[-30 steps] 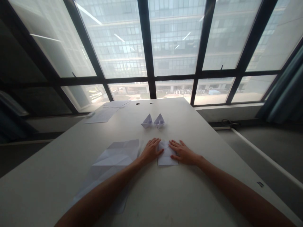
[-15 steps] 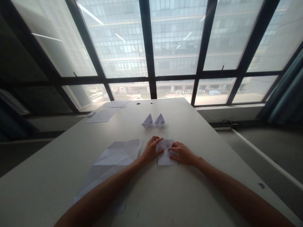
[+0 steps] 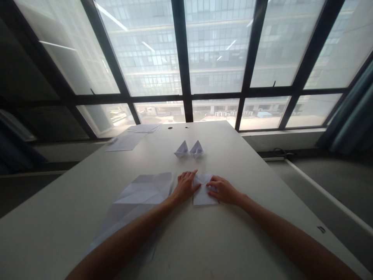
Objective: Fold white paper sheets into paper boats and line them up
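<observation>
A small folded sheet of white paper (image 3: 204,199) lies flat on the table in front of me, with creased flaps in its upper part. My left hand (image 3: 185,186) grips its left side, the thumb resting on the paper and a finger at the top left corner. From the right, my right hand (image 3: 222,189) holds the other side, its fingers curled over the flaps. The fingertips cover part of the folds. Just beyond stand two folded paper boats (image 3: 182,149), side by side with pointed tops.
Left of my hands a large creased paper sheet (image 3: 140,194) lies partly under my left forearm. More white sheets (image 3: 125,142) rest at the table's far left. A small dark mark (image 3: 321,229) is near the right edge of the white table (image 3: 233,155). Windows stand behind.
My left fingers have drawn back slightly left from the paper's top, showing more of its folds. The right hand has barely moved. The paper's upper part looks flatter.
</observation>
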